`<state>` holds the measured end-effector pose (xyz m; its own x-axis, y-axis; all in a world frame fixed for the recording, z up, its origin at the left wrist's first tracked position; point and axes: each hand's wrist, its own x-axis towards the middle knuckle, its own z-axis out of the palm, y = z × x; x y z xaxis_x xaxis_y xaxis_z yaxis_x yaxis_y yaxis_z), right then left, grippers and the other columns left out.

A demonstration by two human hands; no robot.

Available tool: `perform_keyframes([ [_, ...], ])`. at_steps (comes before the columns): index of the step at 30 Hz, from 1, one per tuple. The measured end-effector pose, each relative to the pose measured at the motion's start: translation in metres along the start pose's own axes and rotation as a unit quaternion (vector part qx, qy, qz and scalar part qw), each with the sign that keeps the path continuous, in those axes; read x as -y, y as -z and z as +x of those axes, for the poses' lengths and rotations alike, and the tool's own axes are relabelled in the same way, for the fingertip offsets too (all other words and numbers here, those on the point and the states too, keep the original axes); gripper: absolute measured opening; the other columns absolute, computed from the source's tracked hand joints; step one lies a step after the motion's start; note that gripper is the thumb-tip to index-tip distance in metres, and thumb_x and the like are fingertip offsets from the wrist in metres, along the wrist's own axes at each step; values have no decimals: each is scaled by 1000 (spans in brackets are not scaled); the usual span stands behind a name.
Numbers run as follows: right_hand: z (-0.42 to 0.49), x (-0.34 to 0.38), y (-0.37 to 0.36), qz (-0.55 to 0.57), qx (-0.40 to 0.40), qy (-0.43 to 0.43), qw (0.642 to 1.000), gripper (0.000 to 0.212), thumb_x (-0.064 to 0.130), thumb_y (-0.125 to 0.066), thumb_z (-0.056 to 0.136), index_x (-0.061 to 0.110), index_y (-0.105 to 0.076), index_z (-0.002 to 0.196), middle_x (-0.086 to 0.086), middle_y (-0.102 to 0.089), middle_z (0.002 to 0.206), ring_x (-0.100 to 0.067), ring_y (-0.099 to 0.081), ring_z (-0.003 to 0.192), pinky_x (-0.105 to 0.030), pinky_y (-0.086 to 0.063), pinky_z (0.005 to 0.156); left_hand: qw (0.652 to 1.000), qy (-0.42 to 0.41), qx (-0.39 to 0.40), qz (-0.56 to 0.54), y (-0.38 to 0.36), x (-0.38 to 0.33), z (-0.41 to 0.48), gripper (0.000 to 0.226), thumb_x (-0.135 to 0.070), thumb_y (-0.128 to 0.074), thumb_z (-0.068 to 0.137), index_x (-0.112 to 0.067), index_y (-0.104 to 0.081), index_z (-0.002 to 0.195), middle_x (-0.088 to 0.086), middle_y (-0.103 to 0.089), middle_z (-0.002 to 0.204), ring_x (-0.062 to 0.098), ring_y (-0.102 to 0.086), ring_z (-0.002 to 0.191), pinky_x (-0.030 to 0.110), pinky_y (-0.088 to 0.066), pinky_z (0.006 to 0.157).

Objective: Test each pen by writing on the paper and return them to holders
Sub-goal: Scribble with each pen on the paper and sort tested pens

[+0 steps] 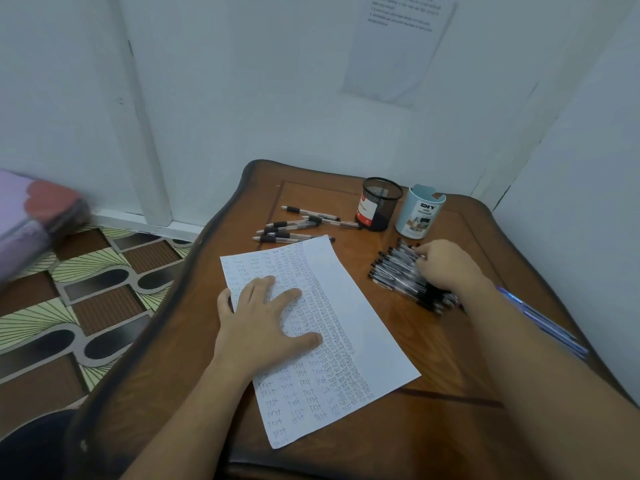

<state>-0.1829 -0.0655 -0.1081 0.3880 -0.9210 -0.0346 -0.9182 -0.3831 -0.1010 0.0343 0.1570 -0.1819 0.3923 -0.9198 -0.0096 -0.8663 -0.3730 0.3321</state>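
On my feed there is one sheet of paper (322, 341) lying at a slant in the middle of the bench (450, 344). It is filled with columns of the word "TEST", large at the left and small and dense toward the middle, with the right strip blank. The left grip (263, 320) lies flat on the paper with its fingers spread wide.

Two holders stand side by side at the back. One is a black mesh cup (379, 204) with a red and white label too small to read. The other is a pale blue cup (420, 213) marked "DIY DESK ORGANIZER".

Left of them lie the loose pens (298, 226); I count five, perhaps six. A pile of pens (398, 271), too many to count, lies right of the paper. The right grip (446, 266) rests on that pile with curled fingers, and I cannot tell whether it has a pen pinched. At least two blue pens (540, 317) show beside the right forearm.

A printed sheet (398, 46) hangs on the wall, unreadable.
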Motion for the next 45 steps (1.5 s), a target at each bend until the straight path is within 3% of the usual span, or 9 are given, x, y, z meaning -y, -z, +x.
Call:
perform_keyframes([
  [4, -1, -1, 0, -6, -10, 4, 1000, 35, 21, -51, 95, 11, -70, 123, -11, -69, 121, -25, -64, 99, -39, -55, 86, 1000, 0, 4, 4, 1, 0, 0, 85, -92, -39, 70, -52, -29, 145, -11, -8, 164, 14, -1, 150, 56, 13, 116],
  [7, -2, -2, 0, -11, -12, 5, 1000, 40, 22, -52, 95, 17, -64, 133, -8, -64, 133, -24, -62, 111, -36, -53, 88, 1000, 2, 9, 5, 1, 0, 0, 85, -92, -39, 71, -53, -27, 145, -11, -7, 164, 14, 0, 150, 56, 14, 115],
  [13, 0, 22, -5, 1, -89, 41, 995, 31, 19, -52, 99, 15, -67, 125, -10, -62, 124, -25, -59, 109, -38, -52, 89, 1000, -2, 3, -1, 2, 0, -1, 84, -91, -39, 71, -53, -28, 145, -11, -8, 163, 13, -1, 150, 56, 14, 115],
  [21, 27, 112, -31, 143, -16, 148, 978, 36, 5, -44, 104, 13, -65, 132, -7, -57, 142, -27, -52, 130, -27, -39, 100, 1000, -5, 0, -11, 0, 2, 0, 81, -91, -40, 72, -54, -28, 143, -12, -7, 163, 12, 0, 150, 56, 17, 114],
  [24, 39, 123, -38, 146, 8, 137, 980, 34, 4, -49, 102, 6, -63, 133, -11, -59, 141, -29, -53, 129, -33, -43, 102, 1000, -5, 0, -10, -1, 3, 1, 82, -91, -39, 71, -55, -27, 143, -12, -5, 164, 13, 2, 150, 55, 18, 114],
  [32, 55, 113, -47, 274, 0, 44, 961, 10, 13, -65, 96, 12, -66, 106, -2, -64, 105, -18, -58, 87, -31, -51, 73, 1000, -6, 3, -5, -2, 6, 2, 85, -92, -39, 70, -54, -25, 145, -11, -5, 164, 13, 2, 151, 56, 19, 113],
  [35, 47, 107, -31, 456, -2, -33, 889, 3, 15, -63, 98, 17, -61, 97, -7, -62, 104, -20, -62, 81, -34, -58, 65, 1000, -6, 6, 3, -2, 6, 2, 86, -92, -37, 71, -52, -25, 146, -11, -5, 164, 15, 1, 151, 57, 18, 114],
  [41, 1, 97, 16, 788, -48, -86, 608, 7, 23, -44, 108, 21, -47, 114, -10, -74, 103, -26, -73, 94, -38, -57, 80, 1000, -3, 7, 1, 1, 3, 0, 85, -91, -40, 72, -52, -28, 146, -9, -7, 164, 16, 0, 151, 57, 16, 114],
  [45, -47, 98, 16, 837, -55, -66, 540, 14, 35, -35, 109, 34, -48, 113, -2, -57, 66, -16, -56, 52, -34, -55, 59, 1000, -5, 5, -1, 3, 2, -1, 83, -89, -42, 73, -51, -30, 146, -7, -10, 164, 17, -1, 151, 56, 13, 115],
])
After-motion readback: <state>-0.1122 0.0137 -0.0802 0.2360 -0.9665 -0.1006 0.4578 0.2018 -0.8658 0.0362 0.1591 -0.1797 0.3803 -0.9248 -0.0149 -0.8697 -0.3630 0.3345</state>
